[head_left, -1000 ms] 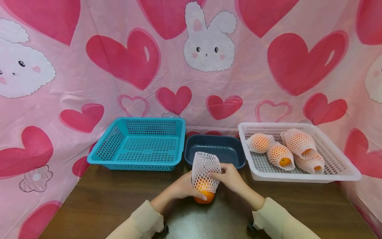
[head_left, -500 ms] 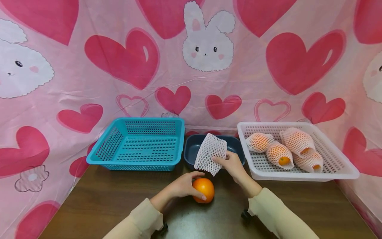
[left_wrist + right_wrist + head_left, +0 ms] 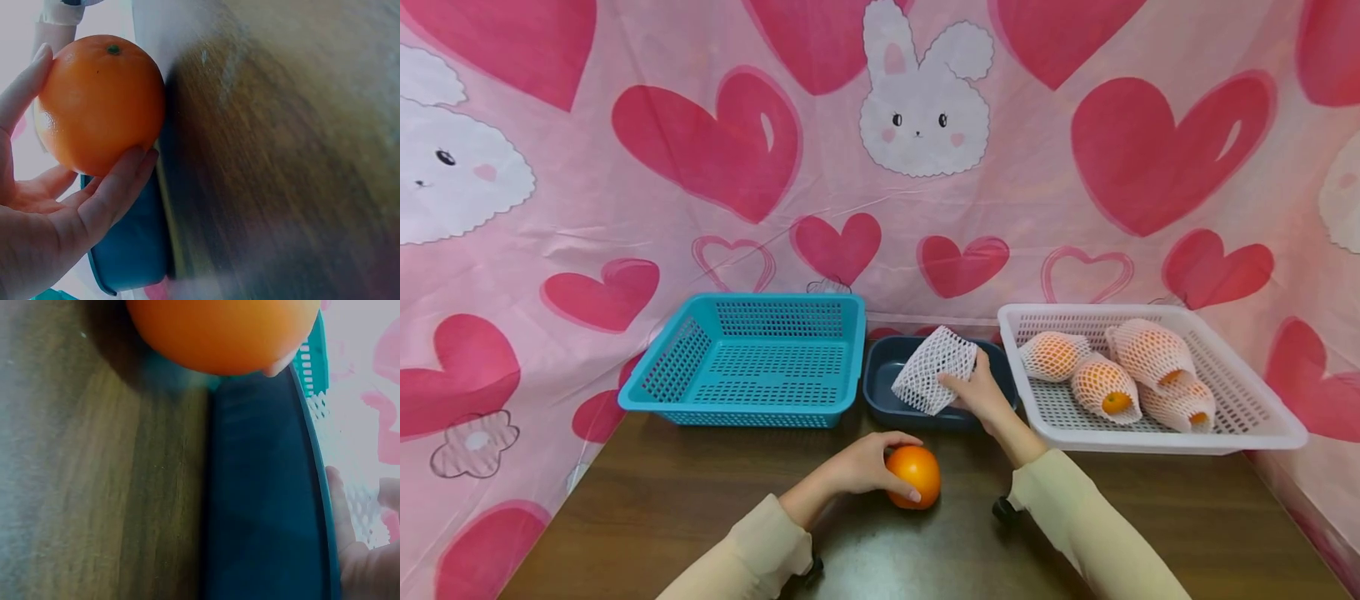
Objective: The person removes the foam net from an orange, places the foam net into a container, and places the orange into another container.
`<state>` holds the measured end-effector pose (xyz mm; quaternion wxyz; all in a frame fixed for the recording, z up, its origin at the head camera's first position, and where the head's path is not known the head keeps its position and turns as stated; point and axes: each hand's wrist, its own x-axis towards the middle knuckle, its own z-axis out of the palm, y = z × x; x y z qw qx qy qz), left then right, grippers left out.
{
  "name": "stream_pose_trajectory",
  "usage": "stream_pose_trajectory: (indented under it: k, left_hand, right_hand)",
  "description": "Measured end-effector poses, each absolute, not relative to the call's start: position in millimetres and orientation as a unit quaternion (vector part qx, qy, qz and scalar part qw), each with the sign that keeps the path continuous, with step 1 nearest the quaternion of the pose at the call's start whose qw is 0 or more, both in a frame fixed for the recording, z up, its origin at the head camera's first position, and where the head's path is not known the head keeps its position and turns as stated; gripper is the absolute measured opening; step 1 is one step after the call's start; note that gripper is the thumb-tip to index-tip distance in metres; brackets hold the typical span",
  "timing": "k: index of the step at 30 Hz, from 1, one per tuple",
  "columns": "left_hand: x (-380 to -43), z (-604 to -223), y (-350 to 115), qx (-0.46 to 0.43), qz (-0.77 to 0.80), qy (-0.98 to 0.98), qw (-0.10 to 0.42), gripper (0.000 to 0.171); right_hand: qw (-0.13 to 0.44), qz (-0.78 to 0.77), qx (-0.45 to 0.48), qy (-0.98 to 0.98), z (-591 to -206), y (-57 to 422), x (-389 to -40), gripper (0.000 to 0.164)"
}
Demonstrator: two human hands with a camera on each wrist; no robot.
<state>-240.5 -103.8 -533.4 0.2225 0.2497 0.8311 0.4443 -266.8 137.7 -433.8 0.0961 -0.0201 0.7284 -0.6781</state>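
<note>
A bare orange [image 3: 916, 477] sits on the wooden table near the middle. My left hand [image 3: 867, 468] holds it from the left, thumb on the near side and fingers behind; the left wrist view shows the thumb and fingertips curved round the orange [image 3: 103, 103]. Above the dark blue tray [image 3: 883, 367], my right hand [image 3: 983, 390] pinches a white foam fruit net [image 3: 934, 371] by its right side. The net hangs tilted and hollow. In the right wrist view, the tray's wall [image 3: 269, 487] hides part of the right hand [image 3: 369, 569].
At the back left stands a turquoise basket [image 3: 741, 408] with nothing seen in it. A white basket [image 3: 1150, 442] at the back right holds several oranges in foam nets [image 3: 1105, 390]. Behind everything hangs a pink cloth [image 3: 820, 150] with hearts and rabbits.
The foam net has come off the orange. My right hand has carried it up and away to over the dark blue tray. The left hand has stayed at the orange.
</note>
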Motion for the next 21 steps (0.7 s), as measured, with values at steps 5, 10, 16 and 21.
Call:
stream_pose_trajectory:
  k: [5, 10, 16, 21]
  left_hand:
    - [-213, -479, -99, 0.25, 0.434, 0.837, 0.219, 0.069]
    - [-200, -456, -95, 0.245, 0.43, 0.842, 0.214, 0.066]
    - [-210, -474, -97, 0.26, 0.424, 0.841, 0.212, 0.069]
    - [-229, -511, -100, 0.244, 0.444, 0.833, 0.222, 0.072]
  right_hand:
    - [0.09, -0.66, -0.011, 0.746, -435, 138, -274, 0.102]
    - [0.109, -0.623, -0.026, 0.774, -437, 142, -279, 0.089]
    - [0.133, -0.575, -0.05, 0.806, -439, 144, -281, 0.049]
    - [0.15, -0.554, -0.073, 0.815, -442, 144, -284, 0.05]
